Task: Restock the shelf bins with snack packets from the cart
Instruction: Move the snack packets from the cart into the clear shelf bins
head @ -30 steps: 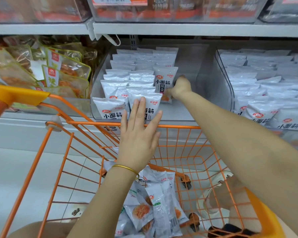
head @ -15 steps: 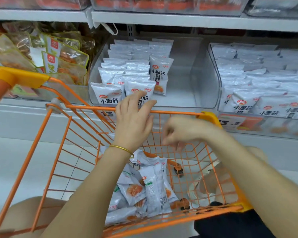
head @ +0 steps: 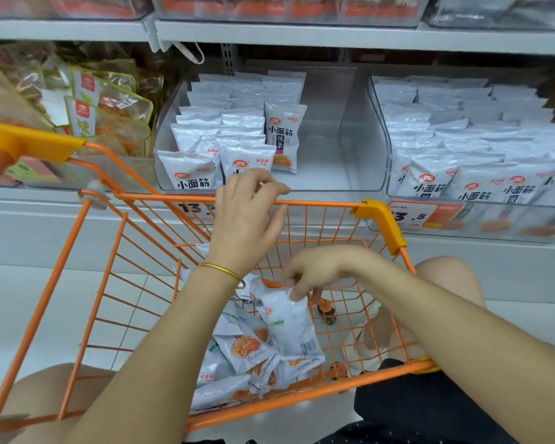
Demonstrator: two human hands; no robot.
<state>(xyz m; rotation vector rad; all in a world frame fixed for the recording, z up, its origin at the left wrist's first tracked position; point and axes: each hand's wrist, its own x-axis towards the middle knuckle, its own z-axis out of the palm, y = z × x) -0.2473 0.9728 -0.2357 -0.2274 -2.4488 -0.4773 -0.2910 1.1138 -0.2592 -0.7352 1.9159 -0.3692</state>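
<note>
Orange cart (head: 318, 205) sits against the shelf, with a pile of snack packets (head: 247, 347) on its floor. Clear middle bin (head: 359, 133) has packets stacked in its left half. Left hand (head: 247, 219) at the cart's front rim, fingers loosely curled, holding nothing. Right hand (head: 314, 274) down in the cart, pinching one white packet (head: 290, 325) by its top edge.

At your 10 o'clock, clear pouches (head: 109, 116) with yellow-green edges and red logos lean in a heap. Up at 12 o'clock runs the grey shelf edge (head: 302, 36), and a white cord loop (head: 193, 54) hangs under it toward 11. At 3 o'clock you see an orange price tag (head: 425, 216) with ".5" readable. Pale floor tiles (head: 29, 315) fill 8 o'clock, and black dotted fabric (head: 414, 411) sits at 5.
</note>
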